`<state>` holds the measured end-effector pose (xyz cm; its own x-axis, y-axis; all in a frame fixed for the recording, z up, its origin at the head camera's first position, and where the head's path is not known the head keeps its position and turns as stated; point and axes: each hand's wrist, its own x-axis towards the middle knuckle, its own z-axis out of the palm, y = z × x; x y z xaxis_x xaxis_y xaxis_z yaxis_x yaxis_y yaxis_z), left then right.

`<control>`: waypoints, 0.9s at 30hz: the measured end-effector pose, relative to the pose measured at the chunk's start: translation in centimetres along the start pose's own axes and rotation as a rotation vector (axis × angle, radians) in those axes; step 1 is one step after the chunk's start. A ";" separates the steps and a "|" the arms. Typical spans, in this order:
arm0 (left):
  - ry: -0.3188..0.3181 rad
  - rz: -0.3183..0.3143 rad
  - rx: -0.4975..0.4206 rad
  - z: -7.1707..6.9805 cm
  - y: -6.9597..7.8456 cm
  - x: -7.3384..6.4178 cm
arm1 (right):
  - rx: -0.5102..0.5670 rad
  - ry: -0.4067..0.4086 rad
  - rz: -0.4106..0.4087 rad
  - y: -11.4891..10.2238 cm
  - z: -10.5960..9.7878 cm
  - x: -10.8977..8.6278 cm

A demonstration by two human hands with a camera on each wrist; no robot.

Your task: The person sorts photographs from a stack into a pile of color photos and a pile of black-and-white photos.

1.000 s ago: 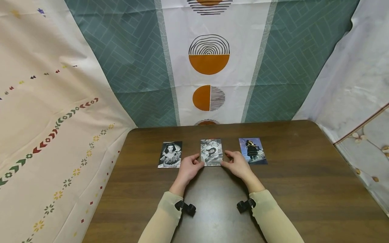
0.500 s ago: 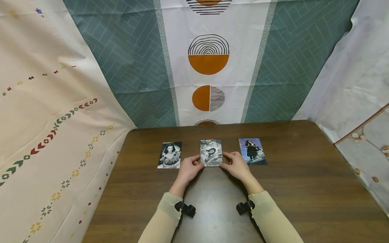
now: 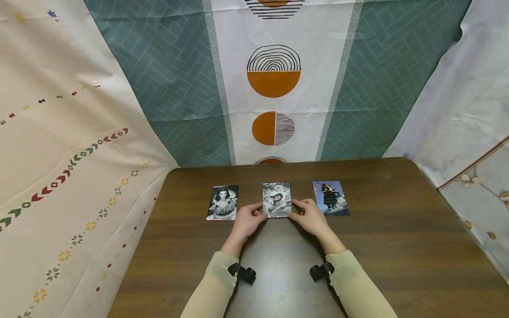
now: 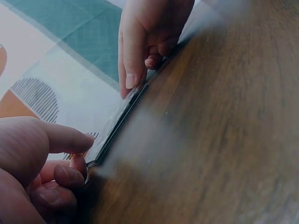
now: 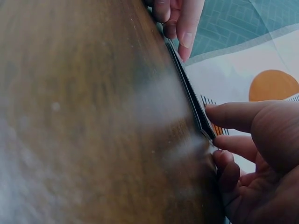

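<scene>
In the head view, a small stack of photo cards (image 3: 276, 200) lies flat on the wooden table between my two hands, a black-and-white picture on top. Layered dark edges of the stack (image 4: 117, 122) show in the left wrist view. My left hand (image 3: 247, 219) holds its left side, thumb at the near corner and index finger along the side. On the opposite side, my right hand (image 3: 311, 217) holds the near right corner the same way. The remaining fingers of both hands curl beneath, partly hidden.
To the left lies a black-and-white photo card (image 3: 222, 202), and to the right a blue-toned photo card (image 3: 331, 198). A patterned cloth (image 3: 274, 101) hangs behind the wooden table (image 3: 397, 247). Light cloths (image 3: 79, 185) hang at both sides.
My right hand has shifted slightly left, its index finger closing in against the stack's right side. The left hand and the cards look nearly unmoved.
</scene>
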<state>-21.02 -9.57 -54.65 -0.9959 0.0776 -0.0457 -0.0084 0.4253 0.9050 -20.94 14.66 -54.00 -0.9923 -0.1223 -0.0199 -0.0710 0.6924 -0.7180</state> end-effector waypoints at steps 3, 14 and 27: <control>-0.006 -0.005 -0.017 0.0 -0.1 0.0 | 0.004 -0.002 -0.004 0.1 0.0 0.0; 0.002 -0.016 -0.042 0.2 -0.2 0.0 | 0.022 -0.010 -0.021 0.4 0.0 -0.1; 0.045 -0.020 -0.125 0.1 0.0 0.0 | 0.094 -0.017 -0.027 0.6 -0.2 0.1</control>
<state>-20.99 -9.47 -54.72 -0.9985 0.0284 -0.0473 -0.0362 0.3105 0.9499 -21.15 15.21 -54.23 -0.9882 -0.1528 -0.0113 -0.0868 0.6190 -0.7806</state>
